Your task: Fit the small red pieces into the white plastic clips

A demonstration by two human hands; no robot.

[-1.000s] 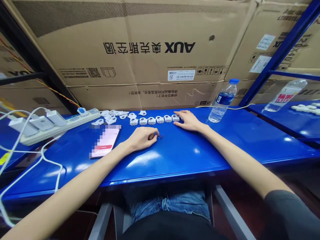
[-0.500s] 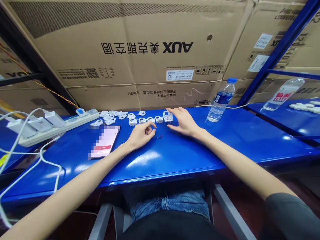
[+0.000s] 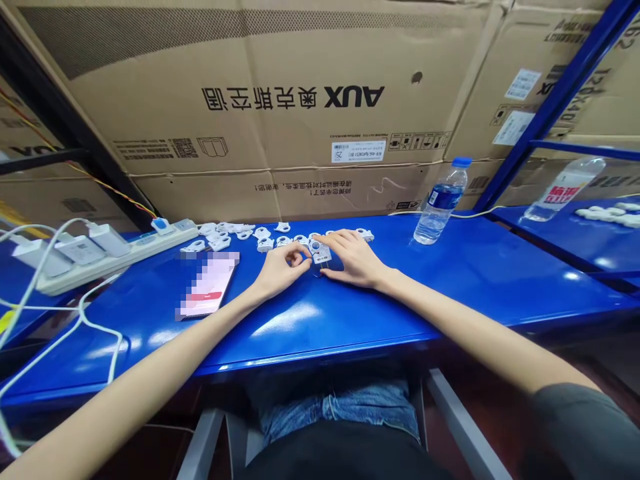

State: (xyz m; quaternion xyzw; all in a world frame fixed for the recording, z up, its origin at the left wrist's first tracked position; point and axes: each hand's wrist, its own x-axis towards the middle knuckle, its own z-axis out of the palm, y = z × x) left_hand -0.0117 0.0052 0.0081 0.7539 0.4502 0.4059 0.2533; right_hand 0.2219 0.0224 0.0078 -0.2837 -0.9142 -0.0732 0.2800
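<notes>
In my right hand is a white two-pin plug piece with a ring at its top, held at its right side between thumb and fingers, pins down. Close by on the left, my left hand rests with curled fingers, thumb and index tips at the plug piece's left edge. Whether those fingertips grip anything is too small to make out. A tiny red-tipped wire shows only partly by my right thumb. Behind both hands runs a row of similar white plug pieces, some hidden by my fingers.
A phone lies left of my left hand. Further left are a power strip with chargers and loose white cables. A water bottle stands at the back right, before large cardboard boxes. The blue table has a front edge near my lap.
My right hand has moved left and slightly nearer, bringing the white plug piece from the row to my left fingertips. Another white piece now shows behind my right hand. My left hand has barely moved.
</notes>
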